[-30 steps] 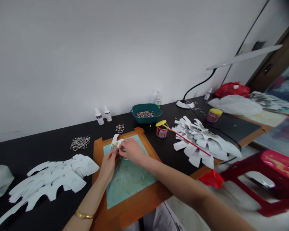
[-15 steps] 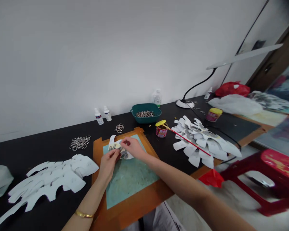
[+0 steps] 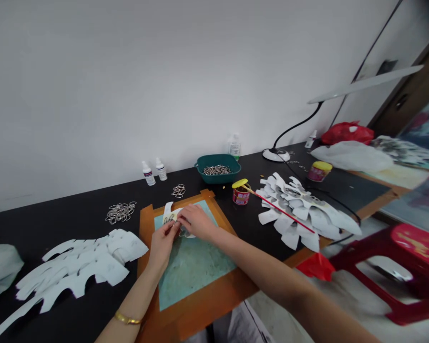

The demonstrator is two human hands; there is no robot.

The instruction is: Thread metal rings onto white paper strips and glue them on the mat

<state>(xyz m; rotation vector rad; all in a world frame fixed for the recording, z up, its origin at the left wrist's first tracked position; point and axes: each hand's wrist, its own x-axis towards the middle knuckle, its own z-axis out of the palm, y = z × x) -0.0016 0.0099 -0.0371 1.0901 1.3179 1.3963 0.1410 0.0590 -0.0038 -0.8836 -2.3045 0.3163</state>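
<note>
Green basin (image 3: 217, 179) beyond blue mat (image 3: 193, 269), red can (image 3: 240, 196) right; white cutout (image 3: 168, 208) at mat's far end, left hand (image 3: 164, 239), right hand (image 3: 197, 221) over it, fingertips bunched, hold hidden. Right fingertips closer to left than half-second earlier.

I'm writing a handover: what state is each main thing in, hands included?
Left hand: at the white piece, grip unclear
Right hand: at the same piece, grip unclear
The white piece: partly hidden by the hands, on the mat
Basin: open, holding metal rings
Near tin: uncovered, yellow lid tilted at its rim
Far tin: yellow lid on
Stick: slanting over the right cutouts
Two small bottles: upright, capped
Lamp: standing, lit or not unclear
</note>
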